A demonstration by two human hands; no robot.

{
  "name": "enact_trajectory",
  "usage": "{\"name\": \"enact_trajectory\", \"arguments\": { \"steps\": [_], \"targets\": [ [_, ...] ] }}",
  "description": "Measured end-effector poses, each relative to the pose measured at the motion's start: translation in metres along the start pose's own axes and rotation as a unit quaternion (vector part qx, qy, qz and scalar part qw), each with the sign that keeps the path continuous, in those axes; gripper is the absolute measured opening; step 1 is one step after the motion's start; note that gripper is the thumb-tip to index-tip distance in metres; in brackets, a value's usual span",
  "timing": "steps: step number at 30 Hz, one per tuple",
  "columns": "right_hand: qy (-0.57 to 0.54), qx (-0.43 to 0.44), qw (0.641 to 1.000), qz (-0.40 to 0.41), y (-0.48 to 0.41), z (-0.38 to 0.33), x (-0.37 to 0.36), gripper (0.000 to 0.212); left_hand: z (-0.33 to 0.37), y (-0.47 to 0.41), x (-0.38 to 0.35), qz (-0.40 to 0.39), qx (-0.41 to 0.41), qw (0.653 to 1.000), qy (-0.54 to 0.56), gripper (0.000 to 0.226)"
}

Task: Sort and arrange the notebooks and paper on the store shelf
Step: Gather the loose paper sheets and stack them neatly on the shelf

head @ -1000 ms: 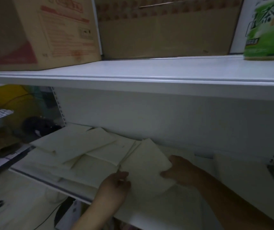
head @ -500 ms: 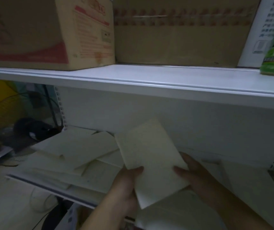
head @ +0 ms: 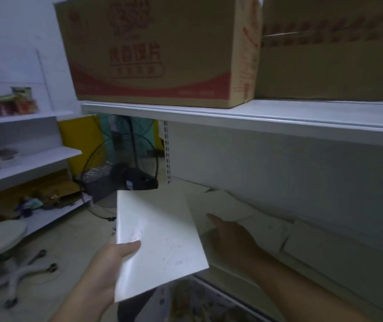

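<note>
My left hand (head: 114, 259) grips a white notebook (head: 158, 238) by its left edge, thumb on the cover, and holds it up off the shelf in front of me. My right hand (head: 230, 235) reaches over the lower shelf (head: 325, 256) with its fingers stretched toward the pale notebooks and paper (head: 218, 203) lying there; it holds nothing. The held notebook hides part of that pile.
Two cardboard boxes, one with red print (head: 158, 52) and a plain one (head: 334, 54), stand on the upper shelf (head: 278, 117). A floor fan (head: 120, 177) and a round stool (head: 2, 238) stand on the floor at left, beside side shelves (head: 23, 159).
The notebook has been lifted off the shelf pile and carried left in my left hand. My right hand has let go of it and reaches back to the shelf. The view has turned left.
</note>
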State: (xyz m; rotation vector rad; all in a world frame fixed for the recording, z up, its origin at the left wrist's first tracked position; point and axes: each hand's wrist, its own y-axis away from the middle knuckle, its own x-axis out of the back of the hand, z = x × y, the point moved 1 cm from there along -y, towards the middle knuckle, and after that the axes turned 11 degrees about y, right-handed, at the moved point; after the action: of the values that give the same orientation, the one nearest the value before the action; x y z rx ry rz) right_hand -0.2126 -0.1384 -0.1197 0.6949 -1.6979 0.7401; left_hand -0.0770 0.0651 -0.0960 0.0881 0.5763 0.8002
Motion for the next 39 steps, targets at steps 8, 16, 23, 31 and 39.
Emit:
{"name": "enact_trajectory", "arguments": {
  "steps": [8,16,23,31,39],
  "targets": [
    [-0.531,-0.250,0.805,0.086,-0.009,0.002,0.008,0.017,0.010,-0.007,0.042,-0.024,0.098,0.995,-0.003,0.032],
    [-0.630,-0.276,0.716,0.119,0.008,0.050,0.019,0.046,0.003,-0.017,0.033,-0.003,0.061,0.997,-0.056,0.025],
    [-0.729,-0.194,0.646,0.117,0.037,0.058,0.040,0.040,-0.002,-0.023,0.000,-0.031,0.037,0.997,-0.068,0.015],
    [-0.490,-0.079,0.868,0.025,0.058,0.003,0.040,0.033,-0.017,-0.042,-0.040,-0.076,0.025,0.997,-0.010,0.038],
    [0.008,-0.159,0.986,0.038,0.037,0.065,0.002,0.049,-0.021,-0.050,-0.021,-0.052,0.070,0.995,0.038,0.035]
  ]
}}
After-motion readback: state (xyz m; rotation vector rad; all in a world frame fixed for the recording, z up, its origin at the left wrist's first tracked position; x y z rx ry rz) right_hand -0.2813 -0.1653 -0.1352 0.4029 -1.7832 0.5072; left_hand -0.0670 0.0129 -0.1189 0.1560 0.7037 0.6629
